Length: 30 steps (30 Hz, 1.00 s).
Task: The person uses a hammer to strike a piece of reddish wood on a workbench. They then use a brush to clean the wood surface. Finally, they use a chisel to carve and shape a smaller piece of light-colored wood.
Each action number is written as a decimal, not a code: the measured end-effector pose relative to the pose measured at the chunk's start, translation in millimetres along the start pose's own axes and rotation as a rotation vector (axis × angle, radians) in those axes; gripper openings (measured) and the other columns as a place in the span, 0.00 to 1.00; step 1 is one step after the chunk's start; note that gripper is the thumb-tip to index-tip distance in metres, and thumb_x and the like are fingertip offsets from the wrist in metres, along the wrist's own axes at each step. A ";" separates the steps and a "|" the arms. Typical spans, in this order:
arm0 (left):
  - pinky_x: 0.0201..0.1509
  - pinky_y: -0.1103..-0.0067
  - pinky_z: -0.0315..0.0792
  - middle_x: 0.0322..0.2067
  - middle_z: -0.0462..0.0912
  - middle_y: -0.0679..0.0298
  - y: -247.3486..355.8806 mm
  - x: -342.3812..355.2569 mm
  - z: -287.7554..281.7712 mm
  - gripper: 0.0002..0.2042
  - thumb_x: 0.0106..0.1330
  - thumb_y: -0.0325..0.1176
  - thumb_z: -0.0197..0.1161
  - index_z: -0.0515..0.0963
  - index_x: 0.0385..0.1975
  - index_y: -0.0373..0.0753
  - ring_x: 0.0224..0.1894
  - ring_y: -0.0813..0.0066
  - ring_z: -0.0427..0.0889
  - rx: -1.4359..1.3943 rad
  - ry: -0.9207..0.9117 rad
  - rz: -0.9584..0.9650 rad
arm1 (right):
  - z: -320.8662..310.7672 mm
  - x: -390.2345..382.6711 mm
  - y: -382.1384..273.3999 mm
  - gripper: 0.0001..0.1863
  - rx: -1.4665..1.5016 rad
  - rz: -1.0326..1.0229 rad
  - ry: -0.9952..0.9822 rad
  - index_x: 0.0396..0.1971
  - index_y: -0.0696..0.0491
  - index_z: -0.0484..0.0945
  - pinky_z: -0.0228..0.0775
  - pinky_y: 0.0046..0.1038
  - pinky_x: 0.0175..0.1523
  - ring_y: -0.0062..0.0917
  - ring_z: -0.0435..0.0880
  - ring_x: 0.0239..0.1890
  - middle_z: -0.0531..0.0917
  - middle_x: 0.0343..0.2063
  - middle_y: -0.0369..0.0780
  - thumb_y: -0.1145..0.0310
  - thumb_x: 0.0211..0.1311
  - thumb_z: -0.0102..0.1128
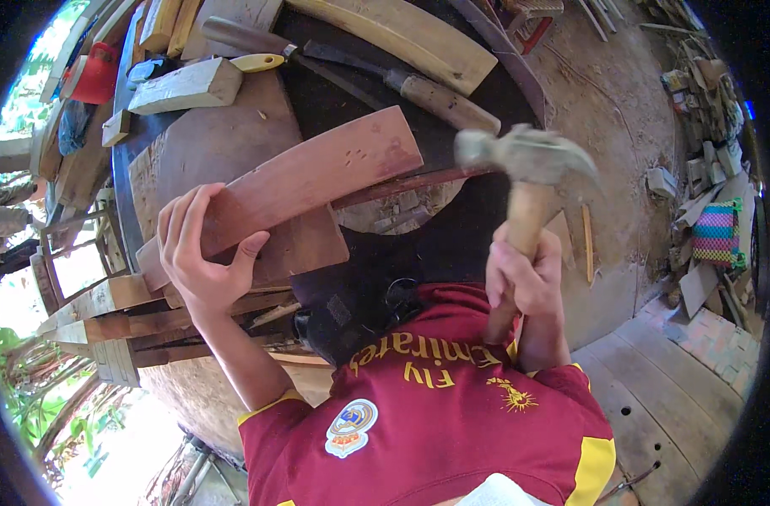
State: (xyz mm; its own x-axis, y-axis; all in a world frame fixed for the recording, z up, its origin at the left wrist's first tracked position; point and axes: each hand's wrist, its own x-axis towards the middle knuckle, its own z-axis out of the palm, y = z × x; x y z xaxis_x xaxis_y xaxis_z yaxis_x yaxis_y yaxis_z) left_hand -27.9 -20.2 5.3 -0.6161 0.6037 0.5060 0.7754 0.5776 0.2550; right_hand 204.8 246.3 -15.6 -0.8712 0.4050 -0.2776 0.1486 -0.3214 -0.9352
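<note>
My left hand (201,257) grips the left part of a reddish-brown, slightly curved wooden block (317,179), fingers over its far side and thumb against its near side. Small dents mark the block near its right end. It lies tilted across a flat wooden board (305,244). Raised to the right of the block, a claw hammer (526,207) is in my right hand (528,274), fingers wrapped around the wooden handle. The slightly blurred hammer head is apart from the block. Beyond the block lie a chisel (440,99) and another wooden-handled tool (248,38).
A long curved wooden piece (410,38) lies at the far side of the bench. At the far left are a pale wood block (186,87) and a red container (91,74). Wood scraps and a woven multicoloured bag (715,234) line the right side.
</note>
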 end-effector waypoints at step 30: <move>0.30 0.71 0.72 0.22 0.80 0.57 -2.2 27.0 -18.4 0.19 0.50 0.45 0.74 0.79 0.31 0.36 0.25 0.56 0.80 0.020 -0.108 0.101 | -50.8 -1.0 -8.7 0.21 0.226 -0.336 0.329 0.39 0.53 0.65 0.59 0.21 0.10 0.18 0.65 0.09 0.66 0.16 0.34 0.48 0.75 0.37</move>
State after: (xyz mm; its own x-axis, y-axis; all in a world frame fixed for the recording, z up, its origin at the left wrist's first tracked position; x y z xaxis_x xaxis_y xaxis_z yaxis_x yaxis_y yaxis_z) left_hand -43.7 -15.3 33.6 -0.5474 0.7139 0.4367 0.8319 0.5212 0.1906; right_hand 228.2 292.2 -18.4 -0.6547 0.7536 -0.0584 -0.2508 -0.2895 -0.9237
